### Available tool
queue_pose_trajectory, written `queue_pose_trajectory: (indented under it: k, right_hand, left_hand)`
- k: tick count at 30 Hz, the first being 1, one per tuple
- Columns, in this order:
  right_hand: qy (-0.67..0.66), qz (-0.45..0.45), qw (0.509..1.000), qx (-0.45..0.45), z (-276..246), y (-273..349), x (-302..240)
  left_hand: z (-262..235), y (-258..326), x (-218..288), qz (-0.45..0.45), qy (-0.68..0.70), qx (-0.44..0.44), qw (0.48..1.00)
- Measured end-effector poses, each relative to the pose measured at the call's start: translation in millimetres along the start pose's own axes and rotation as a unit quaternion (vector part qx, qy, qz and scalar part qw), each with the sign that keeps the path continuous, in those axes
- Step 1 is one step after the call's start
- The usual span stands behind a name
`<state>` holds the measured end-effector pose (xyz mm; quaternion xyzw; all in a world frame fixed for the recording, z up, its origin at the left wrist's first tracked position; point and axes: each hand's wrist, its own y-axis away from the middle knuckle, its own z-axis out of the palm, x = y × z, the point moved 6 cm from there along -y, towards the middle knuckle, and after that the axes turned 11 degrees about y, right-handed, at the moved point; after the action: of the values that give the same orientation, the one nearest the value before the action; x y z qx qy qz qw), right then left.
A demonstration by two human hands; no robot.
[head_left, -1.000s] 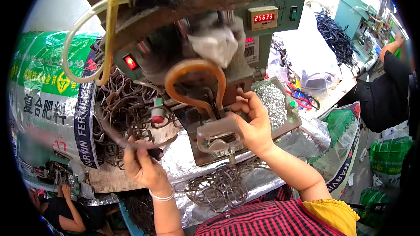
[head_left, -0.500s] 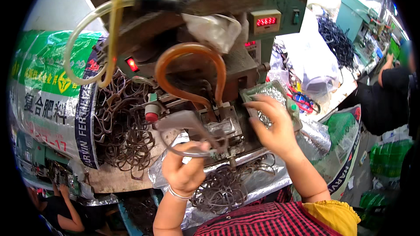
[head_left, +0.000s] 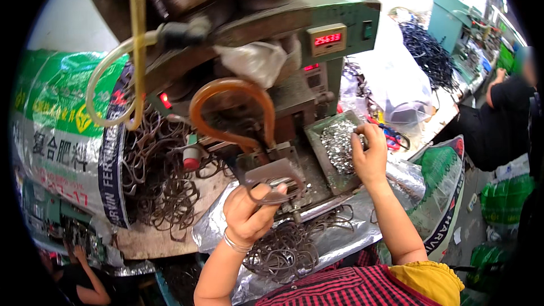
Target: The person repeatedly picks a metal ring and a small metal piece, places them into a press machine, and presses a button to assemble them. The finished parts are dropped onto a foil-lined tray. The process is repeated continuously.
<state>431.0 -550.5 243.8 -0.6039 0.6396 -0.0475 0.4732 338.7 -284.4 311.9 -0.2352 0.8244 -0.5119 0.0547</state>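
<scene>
My left hand (head_left: 249,215) is closed on a brown eyeglass frame (head_left: 279,169), held by its edge just in front of the green press machine (head_left: 354,20). The frame partly covers the machine's work area below the orange hose loop (head_left: 232,86). Farther right, my right hand (head_left: 371,158) is over the right edge of a metal tray (head_left: 317,150). Its thumb and fingers are drawn together; anything between them is too small to make out. Small shiny metal pieces (head_left: 338,144) lie heaped in that tray.
More frames are piled in front of the machine (head_left: 286,252) and left of it (head_left: 161,178), by a green-and-white sack (head_left: 68,136). A red push button (head_left: 191,160) juts out at the machine's left. Foil (head_left: 215,215) covers the bench edge. Another person (head_left: 510,113) sits far right.
My right hand has moved right, from the tray's near left side to its right edge, and its fingers have closed. The left hand still holds the eyeglass frame, now tilted differently. The view has shifted.
</scene>
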Motion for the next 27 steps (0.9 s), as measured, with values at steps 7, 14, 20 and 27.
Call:
queue_pose_trajectory:
  k: [7, 14, 20, 27]
  right_hand:
    - [-0.018, -0.038, 0.998, -0.038, 15.1, 13.9, 6.3]
    - [-0.132, 0.068, 0.986, -0.075, 20.0, 28.8, 28.7]
    - [-0.140, 0.003, 0.982, -0.130, 12.9, 23.7, -4.0]
    - [-0.180, 0.008, 0.974, -0.136, 38.1, 16.3, -33.8]
  left_hand:
    - [-15.0, 8.1, -0.6, 0.005, 0.060, -0.012, 0.998]
    - [-72.1, 45.6, 44.1, -0.152, -0.168, 0.083, 0.971]
    - [-228.7, 108.6, -33.8, -0.409, -0.353, 0.053, 0.840]
    - [-198.1, 183.8, -129.8, -0.440, -0.489, -0.201, 0.726]
